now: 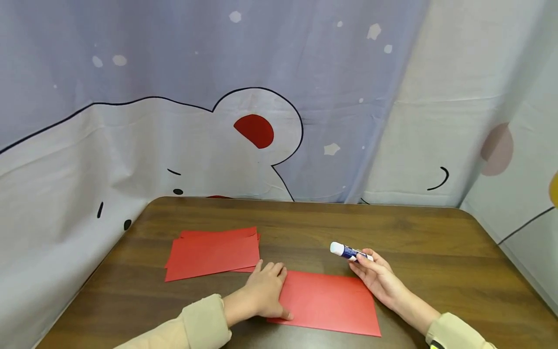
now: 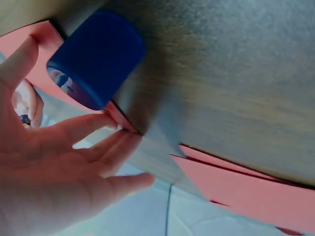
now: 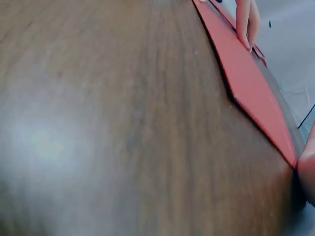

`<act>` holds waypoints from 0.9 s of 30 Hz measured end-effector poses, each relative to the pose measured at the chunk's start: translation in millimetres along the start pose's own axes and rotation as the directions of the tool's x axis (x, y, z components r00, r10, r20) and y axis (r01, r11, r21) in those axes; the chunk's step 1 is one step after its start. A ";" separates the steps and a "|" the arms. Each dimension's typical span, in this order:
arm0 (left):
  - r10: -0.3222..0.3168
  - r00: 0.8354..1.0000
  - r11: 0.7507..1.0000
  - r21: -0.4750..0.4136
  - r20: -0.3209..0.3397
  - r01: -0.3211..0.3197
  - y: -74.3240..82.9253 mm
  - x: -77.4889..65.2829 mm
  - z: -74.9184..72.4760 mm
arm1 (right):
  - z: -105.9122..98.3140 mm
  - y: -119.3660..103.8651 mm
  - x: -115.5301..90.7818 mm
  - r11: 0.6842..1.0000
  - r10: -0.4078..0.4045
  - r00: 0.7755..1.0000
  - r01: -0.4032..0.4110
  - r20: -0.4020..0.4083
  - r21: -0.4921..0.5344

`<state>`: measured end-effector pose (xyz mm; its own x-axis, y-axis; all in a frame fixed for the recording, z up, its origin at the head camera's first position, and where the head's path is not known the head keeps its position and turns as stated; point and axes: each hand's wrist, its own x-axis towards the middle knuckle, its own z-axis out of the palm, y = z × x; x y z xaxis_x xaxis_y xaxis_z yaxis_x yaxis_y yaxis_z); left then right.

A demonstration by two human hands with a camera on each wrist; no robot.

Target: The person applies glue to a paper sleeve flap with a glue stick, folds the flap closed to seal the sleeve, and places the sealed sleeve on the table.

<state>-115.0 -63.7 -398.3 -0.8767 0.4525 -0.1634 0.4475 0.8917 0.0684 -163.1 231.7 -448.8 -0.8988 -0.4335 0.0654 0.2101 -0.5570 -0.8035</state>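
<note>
A red envelope [image 1: 327, 303] lies flat near the front of the table. Spread over its left edge, my left hand [image 1: 266, 291] rests with thumb and fingertips on the paper. A blue cap-like cylinder [image 2: 98, 59] shows below that palm in the left wrist view; the hand hides it from the head view, and I cannot tell whether it is touched. My right hand [image 1: 379, 278] pinches a glue stick [image 1: 350, 252] by its lower end, above the envelope's far right corner, its white end tilted up to the left.
More red envelopes [image 1: 213, 254] lie overlapped on the left of the brown wooden table [image 1: 418, 242], just beyond my left hand. A printed curtain [image 1: 340, 97] hangs behind the table's back edge and along its sides.
</note>
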 end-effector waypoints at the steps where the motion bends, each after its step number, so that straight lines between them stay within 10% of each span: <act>1: 0.003 1.000 1.000 -0.019 -0.007 -0.003 -1.1 0.1 0.2 | -0.6 0.1 0.2 1.000 -0.007 1.000 0.007 0.006 0.006; 8: 0.000 0.996 0.972 -0.235 -0.091 -0.021 -12.9 4.6 2.7 | -1.3 -0.3 -0.3 0.999 -0.001 1.000 0.001 0.005 0.044; 17: -0.048 0.994 0.905 -0.424 -0.096 0.002 -23.5 15.4 -3.7 | 18.8 -15.6 -1.0 0.983 -0.051 0.991 0.029 -0.121 -0.181; 22: -0.089 0.992 0.780 -0.625 -0.093 0.011 -36.5 19.5 -14.7 | 24.9 -29.8 -5.0 0.977 -0.130 0.989 0.115 -0.075 -0.180; 27: -0.052 0.999 0.522 -0.853 -0.016 0.013 -55.2 22.6 -19.9 | 26.9 -36.1 -12.3 0.977 -0.164 0.986 0.156 -0.037 -0.148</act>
<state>-163.1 -102.4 -386.2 -0.9014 0.4060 -0.1506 0.0714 0.4823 0.8731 -149.3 238.0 -404.7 -0.9348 -0.3097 0.1738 0.0078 -0.5073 -0.8617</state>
